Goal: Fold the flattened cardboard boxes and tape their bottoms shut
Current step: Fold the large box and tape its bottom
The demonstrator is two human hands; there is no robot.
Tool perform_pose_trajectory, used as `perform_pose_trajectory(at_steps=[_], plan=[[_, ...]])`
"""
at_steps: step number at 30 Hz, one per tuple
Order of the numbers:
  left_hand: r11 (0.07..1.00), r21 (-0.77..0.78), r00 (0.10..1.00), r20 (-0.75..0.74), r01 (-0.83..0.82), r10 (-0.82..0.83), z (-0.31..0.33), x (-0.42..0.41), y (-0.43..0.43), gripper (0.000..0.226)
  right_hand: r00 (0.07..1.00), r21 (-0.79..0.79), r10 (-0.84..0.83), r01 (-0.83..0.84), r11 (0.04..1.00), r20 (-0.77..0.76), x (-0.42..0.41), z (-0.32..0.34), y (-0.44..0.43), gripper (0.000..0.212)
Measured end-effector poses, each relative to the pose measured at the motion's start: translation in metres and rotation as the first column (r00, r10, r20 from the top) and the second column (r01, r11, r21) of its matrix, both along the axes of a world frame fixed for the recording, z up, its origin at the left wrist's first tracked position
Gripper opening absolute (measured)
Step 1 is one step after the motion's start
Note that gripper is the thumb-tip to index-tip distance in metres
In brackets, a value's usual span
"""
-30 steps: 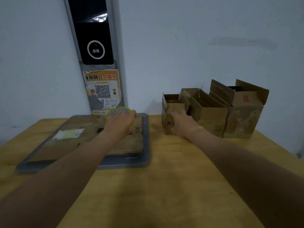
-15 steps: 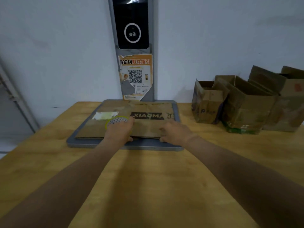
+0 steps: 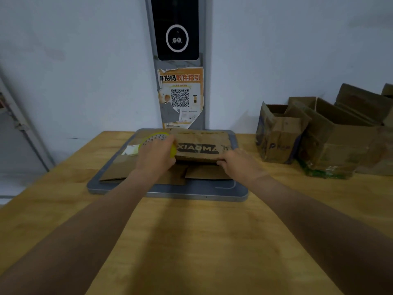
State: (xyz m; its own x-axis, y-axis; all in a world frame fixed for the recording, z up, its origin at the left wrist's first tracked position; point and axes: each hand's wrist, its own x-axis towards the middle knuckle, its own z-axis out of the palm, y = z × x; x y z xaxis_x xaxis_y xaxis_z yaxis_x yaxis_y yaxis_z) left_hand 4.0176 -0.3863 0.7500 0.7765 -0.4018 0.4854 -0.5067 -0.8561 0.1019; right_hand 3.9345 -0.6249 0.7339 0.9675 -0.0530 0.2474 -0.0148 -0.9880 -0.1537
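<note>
Seen from the head camera, your left hand (image 3: 155,158) curls round a yellow-rimmed roll of tape (image 3: 157,137), held at the left end of a flattened brown cardboard box (image 3: 200,143) printed with black "XIAOMA" lettering. Your right hand (image 3: 240,165) grips that box's near right corner, fingers tucked under the edge, which sits raised off more flattened brown cardboard sheets (image 3: 119,170) below. The pile lies on a grey, round-cornered platform (image 3: 191,191) at the far side of the pale wooden table (image 3: 191,241). Behind it a grey post (image 3: 203,60) carries a black screen (image 3: 176,28) and a torn orange QR-code poster (image 3: 180,96). To the right, open-topped brown cardboard boxes (image 3: 340,145) stand in a row by the white wall (image 3: 74,60).
</note>
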Motion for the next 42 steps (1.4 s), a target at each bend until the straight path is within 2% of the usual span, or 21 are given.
perform_pose_trajectory(at_steps=[3, 7, 11, 15, 18, 25, 28, 34, 38, 42], plan=[[0.983, -0.168, 0.996, 0.048, -0.072, 0.082, 0.013, -0.016, 0.003, 0.045, 0.997, -0.025, -0.007, 0.009, 1.000, 0.076, -0.012, 0.016, 0.004, 0.024], [0.916, -0.387, 0.983, 0.097, -0.104, 0.153, 0.039, -0.055, 0.016, 0.054, 0.990, 0.006, -0.017, 0.017, 1.000, 0.141, -0.040, 0.052, 0.015, 0.022], [0.890, -0.434, 0.986, 0.019, -0.143, 0.168, 0.058, -0.102, 0.023, 0.056, 0.982, 0.027, -0.054, 0.050, 0.998, 0.178, -0.078, 0.090, 0.027, 0.024], [0.856, -0.482, 0.981, -0.119, -0.190, 0.151, 0.074, -0.156, 0.027, 0.058, 0.971, 0.161, -0.058, 0.020, 0.987, 0.234, -0.130, 0.126, 0.035, 0.024], [0.831, -0.526, 0.983, -0.103, -0.182, 0.150, 0.086, -0.192, 0.030, 0.058, 0.947, 0.263, -0.094, 0.010, 0.965, 0.307, -0.171, 0.149, 0.037, 0.024], [0.832, -0.535, 0.961, 0.122, -0.148, 0.249, 0.138, -0.259, 0.043, 0.062, 0.899, 0.383, -0.196, 0.035, 0.923, 0.390, -0.248, 0.188, 0.027, 0.021], [0.847, -0.506, 0.950, 0.150, -0.165, 0.275, 0.153, -0.278, 0.053, 0.067, 0.889, 0.384, -0.220, 0.054, 0.922, 0.403, -0.272, 0.197, 0.021, 0.023], [0.837, -0.465, 0.943, 0.013, -0.289, 0.333, 0.156, -0.302, 0.073, 0.066, 0.878, 0.388, -0.255, 0.088, 0.918, 0.404, -0.301, 0.207, 0.007, 0.026], [0.848, -0.352, 0.916, -0.090, -0.396, 0.391, 0.155, -0.312, 0.077, 0.048, 0.875, 0.430, -0.283, 0.097, 0.897, 0.393, -0.307, 0.213, 0.003, 0.028], [0.872, -0.354, 0.940, -0.152, -0.340, 0.305, 0.160, -0.316, 0.065, 0.039, 0.885, 0.486, -0.211, -0.020, 0.874, 0.415, -0.303, 0.209, 0.002, 0.028]])
